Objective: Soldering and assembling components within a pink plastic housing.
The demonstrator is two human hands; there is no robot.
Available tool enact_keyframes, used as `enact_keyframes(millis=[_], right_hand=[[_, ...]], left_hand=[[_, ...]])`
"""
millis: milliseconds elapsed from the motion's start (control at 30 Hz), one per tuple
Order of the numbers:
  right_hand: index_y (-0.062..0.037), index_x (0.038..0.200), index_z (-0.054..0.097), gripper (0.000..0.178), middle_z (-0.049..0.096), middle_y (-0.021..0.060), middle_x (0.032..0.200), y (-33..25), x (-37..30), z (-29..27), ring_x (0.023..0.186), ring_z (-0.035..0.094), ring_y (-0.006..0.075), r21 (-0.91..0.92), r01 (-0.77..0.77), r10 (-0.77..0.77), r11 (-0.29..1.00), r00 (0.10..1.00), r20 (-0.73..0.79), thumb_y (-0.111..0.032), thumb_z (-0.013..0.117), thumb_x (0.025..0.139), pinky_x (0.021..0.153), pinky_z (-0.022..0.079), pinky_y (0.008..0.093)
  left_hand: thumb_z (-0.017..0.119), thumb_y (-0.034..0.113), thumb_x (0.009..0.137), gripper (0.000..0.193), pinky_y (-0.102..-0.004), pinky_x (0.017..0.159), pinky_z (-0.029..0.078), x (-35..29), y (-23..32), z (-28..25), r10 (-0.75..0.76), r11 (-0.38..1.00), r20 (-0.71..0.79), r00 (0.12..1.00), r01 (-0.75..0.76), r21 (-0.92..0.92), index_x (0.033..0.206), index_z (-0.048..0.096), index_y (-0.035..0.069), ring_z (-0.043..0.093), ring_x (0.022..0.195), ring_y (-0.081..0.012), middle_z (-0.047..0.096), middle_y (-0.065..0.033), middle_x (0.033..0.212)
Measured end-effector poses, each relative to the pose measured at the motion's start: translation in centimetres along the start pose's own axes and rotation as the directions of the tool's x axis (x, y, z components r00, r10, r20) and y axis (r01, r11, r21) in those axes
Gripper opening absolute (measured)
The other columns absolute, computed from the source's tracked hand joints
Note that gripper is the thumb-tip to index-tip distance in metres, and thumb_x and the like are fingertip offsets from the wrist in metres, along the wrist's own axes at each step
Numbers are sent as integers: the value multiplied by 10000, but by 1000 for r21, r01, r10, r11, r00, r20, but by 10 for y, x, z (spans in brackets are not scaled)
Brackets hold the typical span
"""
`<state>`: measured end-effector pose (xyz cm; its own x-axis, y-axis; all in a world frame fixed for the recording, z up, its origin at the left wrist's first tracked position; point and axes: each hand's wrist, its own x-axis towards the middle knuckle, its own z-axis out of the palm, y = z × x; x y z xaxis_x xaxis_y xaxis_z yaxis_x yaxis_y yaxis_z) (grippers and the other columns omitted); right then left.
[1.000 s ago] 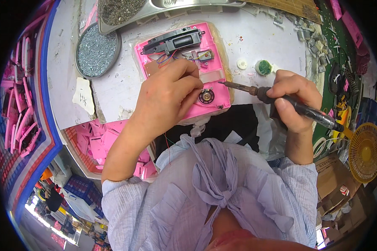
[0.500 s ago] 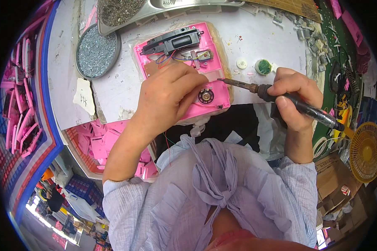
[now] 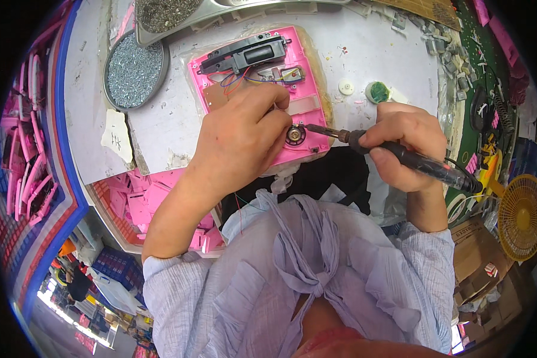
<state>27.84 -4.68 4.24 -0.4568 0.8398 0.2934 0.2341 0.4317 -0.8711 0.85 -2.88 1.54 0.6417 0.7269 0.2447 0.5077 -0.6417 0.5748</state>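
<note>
Grey at its rim, a round dish [image 3: 165, 68] of small metal pieces [image 3: 135, 70] stands at the left, well apart from both hands. Next comes the left hand [image 3: 241, 134], laid over the open pink case [image 3: 307, 89] with thumb and fingers bent inward, tips near one another; whether they pinch anything is hidden, so I cannot tell. A thin red wire [image 3: 238, 209] hangs below that wrist. Just right of those fingertips lies the dark speaker [image 3: 295, 137], in the near part of the case; being round, it has no long axis. Of the two hands, the left is nearer to it. The soldering iron [image 3: 423, 166] slants from lower right up to the left, its tip at the speaker's upper right edge, though contact cannot be made out. Farthest right, the right hand [image 3: 409, 140] is wrapped round the iron's handle. Half a second ago the tip stood higher, by the pale strip [image 3: 304, 105]; now it is lower and farther left, and the right hand has shifted left with it
</note>
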Motion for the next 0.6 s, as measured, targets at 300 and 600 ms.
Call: enact_keyframes(millis=[300, 600], right_hand=[[9, 863, 661, 175, 554, 62, 619, 5, 1, 7, 509, 456, 181, -8, 27, -27, 1000, 1000, 15, -66, 689, 708, 474, 331, 336], [12, 878, 694, 93, 669, 59, 698, -10, 5, 13, 566, 580, 116, 79, -232, 237, 970, 970, -61, -17, 703, 791, 530, 430, 260]], left_hand=[[767, 12, 683, 228, -365, 710, 570, 4, 1, -3, 15, 998, 73, 997, -20, 67, 878, 659, 57, 675, 904, -256, 646, -68, 1043], [642, 91, 766, 98, -388, 725, 525, 8, 7, -6, 39, 992, 101, 994, -50, 113, 815, 621, 9, 636, 894, -266, 599, -85, 993]])
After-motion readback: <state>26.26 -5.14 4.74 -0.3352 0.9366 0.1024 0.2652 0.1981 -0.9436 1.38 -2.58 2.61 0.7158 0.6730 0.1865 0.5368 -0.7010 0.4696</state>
